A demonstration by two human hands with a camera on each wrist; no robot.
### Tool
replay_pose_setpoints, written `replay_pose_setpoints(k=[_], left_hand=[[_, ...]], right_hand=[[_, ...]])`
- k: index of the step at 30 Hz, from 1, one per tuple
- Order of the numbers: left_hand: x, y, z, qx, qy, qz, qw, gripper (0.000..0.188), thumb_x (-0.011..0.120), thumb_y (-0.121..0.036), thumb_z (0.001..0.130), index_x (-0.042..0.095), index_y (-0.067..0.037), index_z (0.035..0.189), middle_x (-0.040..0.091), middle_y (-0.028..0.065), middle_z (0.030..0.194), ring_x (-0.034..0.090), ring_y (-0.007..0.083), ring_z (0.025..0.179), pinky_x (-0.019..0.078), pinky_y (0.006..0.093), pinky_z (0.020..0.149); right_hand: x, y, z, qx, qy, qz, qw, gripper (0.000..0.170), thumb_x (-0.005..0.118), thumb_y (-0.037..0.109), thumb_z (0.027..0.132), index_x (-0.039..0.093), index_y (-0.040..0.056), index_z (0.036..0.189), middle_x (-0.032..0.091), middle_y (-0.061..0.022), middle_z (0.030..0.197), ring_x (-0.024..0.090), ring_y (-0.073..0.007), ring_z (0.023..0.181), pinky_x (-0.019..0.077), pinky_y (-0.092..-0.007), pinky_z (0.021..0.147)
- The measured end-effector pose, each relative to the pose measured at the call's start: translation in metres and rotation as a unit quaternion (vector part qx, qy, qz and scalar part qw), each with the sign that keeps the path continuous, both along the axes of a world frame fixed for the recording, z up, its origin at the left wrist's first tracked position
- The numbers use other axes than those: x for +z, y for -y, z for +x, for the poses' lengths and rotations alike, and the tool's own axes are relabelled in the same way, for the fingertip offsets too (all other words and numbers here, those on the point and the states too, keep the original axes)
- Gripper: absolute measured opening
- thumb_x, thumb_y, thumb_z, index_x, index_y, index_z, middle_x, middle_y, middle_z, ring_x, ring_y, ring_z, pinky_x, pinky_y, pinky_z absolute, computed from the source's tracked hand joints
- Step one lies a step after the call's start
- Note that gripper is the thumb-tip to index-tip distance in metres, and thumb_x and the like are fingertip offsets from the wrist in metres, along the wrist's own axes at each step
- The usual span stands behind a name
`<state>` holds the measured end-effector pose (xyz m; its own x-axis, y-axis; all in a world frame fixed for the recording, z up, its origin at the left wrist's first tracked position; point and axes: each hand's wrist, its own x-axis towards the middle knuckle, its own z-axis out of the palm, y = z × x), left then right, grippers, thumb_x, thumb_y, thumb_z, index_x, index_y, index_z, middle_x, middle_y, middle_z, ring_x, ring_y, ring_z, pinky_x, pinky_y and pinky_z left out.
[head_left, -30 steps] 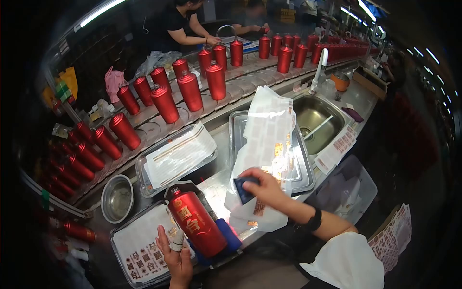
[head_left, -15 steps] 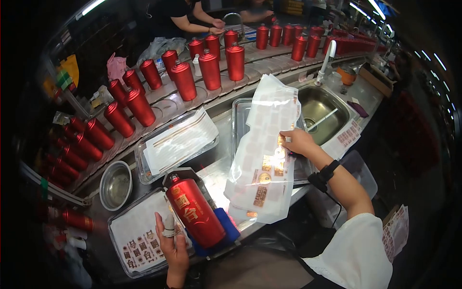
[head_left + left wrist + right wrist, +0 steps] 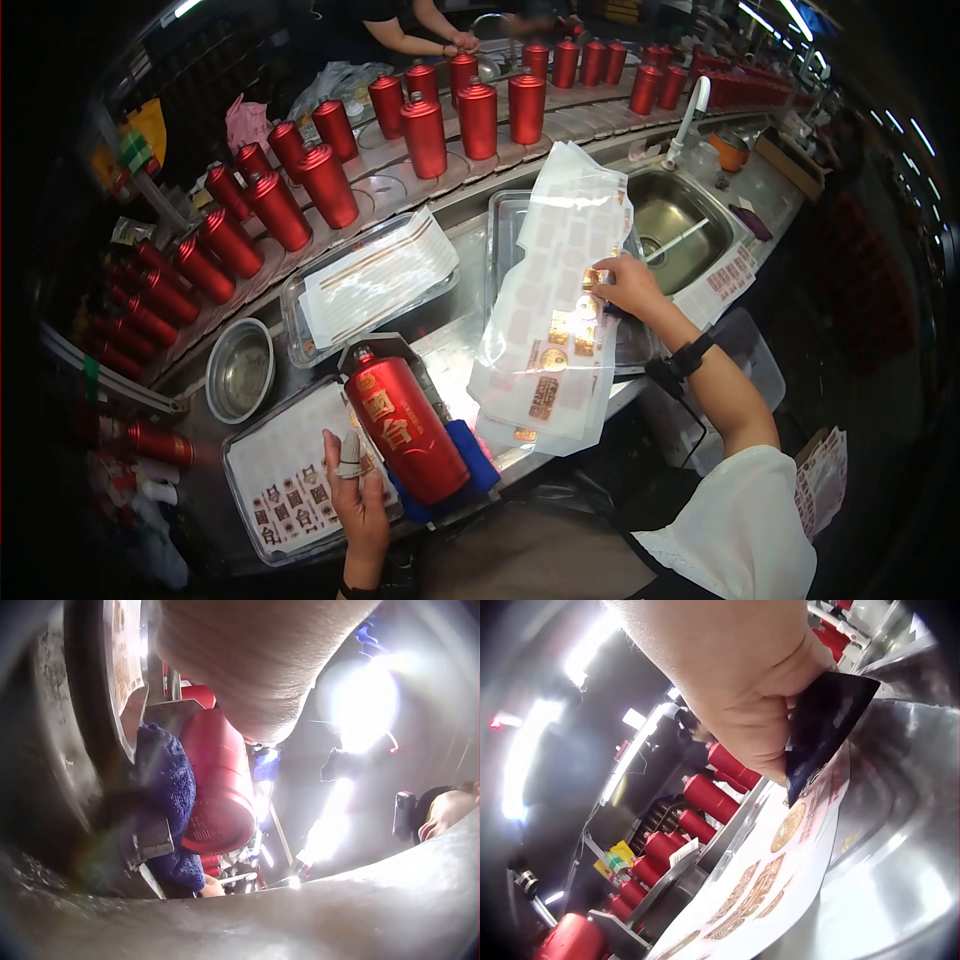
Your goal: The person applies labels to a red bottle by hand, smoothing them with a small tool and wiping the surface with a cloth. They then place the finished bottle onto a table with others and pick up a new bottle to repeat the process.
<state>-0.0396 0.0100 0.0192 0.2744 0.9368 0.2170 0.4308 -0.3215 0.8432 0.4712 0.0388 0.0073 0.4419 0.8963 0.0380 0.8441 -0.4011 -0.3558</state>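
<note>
In the head view my right hand (image 3: pixel 636 290) is at the right side of a translucent sheet (image 3: pixel 510 350) with shiny gold labels, its fingertips on a gold piece. The same hand holds a dark blue flat tool (image 3: pixel 829 724), seen under the palm in the right wrist view. A red bottle (image 3: pixel 410 430) with gold characters lies tilted on a blue cloth (image 3: pixel 472 455). Beside its left side, my left hand (image 3: pixel 362 510) has its fingers raised and relaxed, one wearing a whitish cover, and grips nothing. The left wrist view shows the bottle's base (image 3: pixel 219 825) and the cloth (image 3: pixel 169 772).
Red bottles (image 3: pixel 423 140) stand along a conveyor behind the bench. Around the work lie a metal bowl (image 3: pixel 240 370), a tray of striped sheets (image 3: pixel 380 275), a label tray (image 3: pixel 285 450) and a sink (image 3: pixel 690 240) with a white faucet (image 3: pixel 690 125).
My right hand has moved from the sheet's lower part up to its right side, and the dark blue tool is less visible. Conveyor bottles have shifted right. My left hand remains beside the bottle.
</note>
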Motion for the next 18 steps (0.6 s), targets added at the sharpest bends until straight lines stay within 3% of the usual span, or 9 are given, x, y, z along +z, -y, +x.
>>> replay_pose_setpoints(k=[4,7,11,14,18], left_hand=[[0.000,0.001,-0.002,0.000,0.002,-0.015,1.000,0.054,0.050,-0.022,0.099,0.043,0.004,0.147,0.024,0.0275,0.160,0.025,0.0375,0.149,0.0212,0.0436,0.119],[-0.002,0.000,-0.002,0.009,0.020,-0.048,0.999,0.055,0.050,-0.022,0.099,0.042,0.004,0.147,0.024,0.0271,0.160,0.026,0.0364,0.148,0.0224,0.0424,0.118],[0.003,0.001,-0.002,-0.001,0.007,-0.024,1.000,0.055,0.050,-0.022,0.100,0.042,0.004,0.147,0.026,0.0271,0.159,0.029,0.0354,0.147,0.0249,0.0414,0.117],[-0.003,0.002,-0.004,0.018,0.035,-0.050,0.998,0.054,0.050,-0.022,0.100,0.042,0.004,0.147,0.026,0.0270,0.159,0.028,0.0358,0.147,0.0247,0.0420,0.117],[-0.004,0.003,-0.006,0.022,0.026,-0.050,0.998,0.054,0.050,-0.022,0.100,0.043,0.005,0.146,0.027,0.0269,0.159,0.028,0.0367,0.147,0.0245,0.0425,0.118]], right_hand=[[-0.006,0.004,0.006,0.014,0.002,0.042,0.999,0.024,0.079,0.026,0.073,0.073,0.0086,0.089,0.067,-0.0126,0.085,0.066,-0.0297,0.083,0.0512,-0.0400,0.072],[-0.013,0.001,0.008,0.034,-0.024,0.031,0.999,0.016,0.073,0.021,0.073,0.072,0.0091,0.084,0.068,-0.0138,0.090,0.066,-0.0324,0.087,0.0524,-0.0425,0.075],[-0.007,-0.002,0.002,0.016,-0.045,0.010,0.999,0.016,0.070,0.020,0.073,0.072,0.0087,0.084,0.070,-0.0123,0.084,0.067,-0.0304,0.079,0.0522,-0.0401,0.070],[0.002,0.000,-0.003,-0.008,-0.101,0.013,0.995,0.015,0.071,0.019,0.074,0.071,0.0068,0.083,0.069,-0.0111,0.082,0.067,-0.0253,0.075,0.0522,-0.0372,0.068],[-0.028,-0.007,0.020,0.006,-0.280,0.087,0.956,0.016,0.073,0.015,0.075,0.069,0.0028,0.085,0.069,-0.0077,0.079,0.066,-0.0163,0.072,0.0513,-0.0290,0.066]])
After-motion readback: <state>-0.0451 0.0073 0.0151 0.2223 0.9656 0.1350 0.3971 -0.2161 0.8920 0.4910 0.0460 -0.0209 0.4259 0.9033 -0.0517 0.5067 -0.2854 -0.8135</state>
